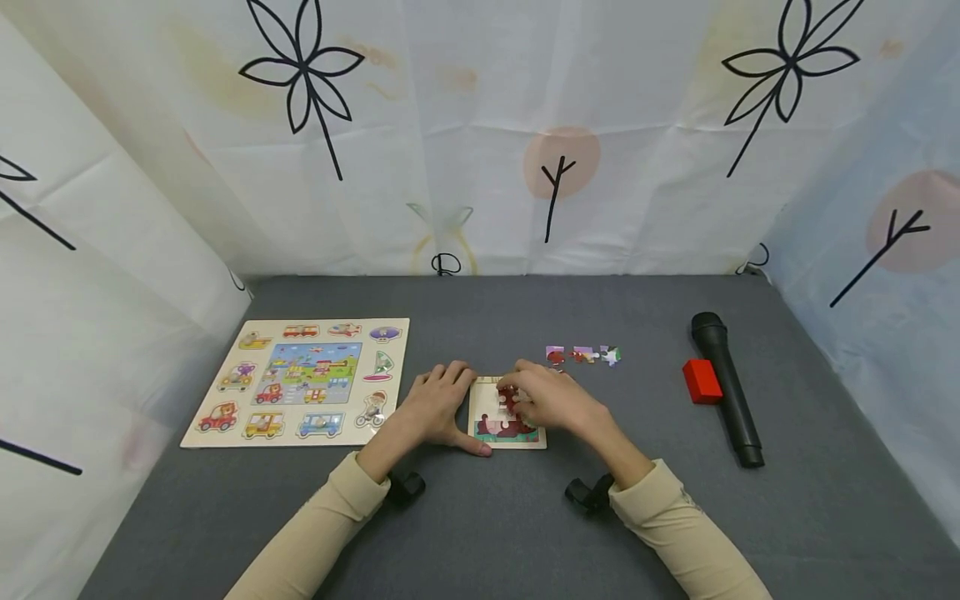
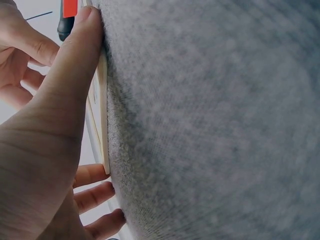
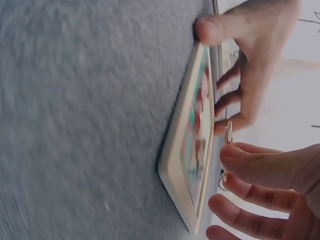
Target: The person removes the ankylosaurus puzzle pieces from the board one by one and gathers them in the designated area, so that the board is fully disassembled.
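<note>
A small wooden jigsaw tray (image 1: 517, 446) lies on the table, its lower part filled with brown, pink and green puzzle pieces. My left hand (image 1: 437, 408) lies along the tray's left side, fingers spread and thumb at the near left corner. In the right wrist view, that hand's thumb (image 3: 212, 31) touches the tray's edge. Over the tray's right half, my right hand (image 1: 553, 398) pinches a puzzle piece (image 3: 229, 132) between thumb and fingers, raised above the tray. The right fingers partly cover the tray's picture in the head view.
Three loose puzzle pieces (image 1: 582, 354) lie in a row behind the tray. At left is a large wooden vehicle puzzle board (image 1: 191, 433). A black microphone (image 1: 735, 400) and a red block (image 1: 702, 382) lie at right. Printed white curtains (image 1: 465, 108) surround the grey table.
</note>
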A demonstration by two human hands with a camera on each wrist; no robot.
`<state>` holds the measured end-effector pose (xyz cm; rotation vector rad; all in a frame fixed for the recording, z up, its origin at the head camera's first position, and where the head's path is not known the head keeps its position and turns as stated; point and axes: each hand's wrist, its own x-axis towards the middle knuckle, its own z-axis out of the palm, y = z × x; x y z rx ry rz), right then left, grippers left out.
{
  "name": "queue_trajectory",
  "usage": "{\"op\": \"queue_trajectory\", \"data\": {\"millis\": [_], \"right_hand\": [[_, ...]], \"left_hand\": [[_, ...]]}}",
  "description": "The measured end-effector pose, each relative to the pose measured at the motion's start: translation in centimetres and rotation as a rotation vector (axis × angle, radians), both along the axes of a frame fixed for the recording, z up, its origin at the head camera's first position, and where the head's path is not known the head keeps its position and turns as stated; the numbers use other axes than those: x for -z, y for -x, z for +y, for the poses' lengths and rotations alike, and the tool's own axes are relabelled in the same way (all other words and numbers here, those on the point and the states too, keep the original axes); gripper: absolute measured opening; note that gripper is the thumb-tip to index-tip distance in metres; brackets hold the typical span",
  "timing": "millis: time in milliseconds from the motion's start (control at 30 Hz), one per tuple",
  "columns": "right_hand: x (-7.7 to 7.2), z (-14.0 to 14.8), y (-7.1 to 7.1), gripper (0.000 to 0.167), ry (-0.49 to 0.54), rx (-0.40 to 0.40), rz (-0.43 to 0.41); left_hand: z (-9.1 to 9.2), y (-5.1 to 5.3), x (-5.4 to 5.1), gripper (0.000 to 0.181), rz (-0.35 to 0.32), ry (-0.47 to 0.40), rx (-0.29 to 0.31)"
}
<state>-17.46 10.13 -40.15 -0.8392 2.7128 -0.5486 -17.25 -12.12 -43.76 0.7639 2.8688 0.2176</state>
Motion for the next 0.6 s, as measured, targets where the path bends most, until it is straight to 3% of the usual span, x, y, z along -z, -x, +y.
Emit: {"op": "queue_trajectory", "data": {"millis": [600], "right_hand": [[-0.8,6.2,2.1,0.034,-0.004,0.101,0.045]], "left_hand": [[0.0,0.1,0.1,0.113,0.0,0.014,-0.006]]}}
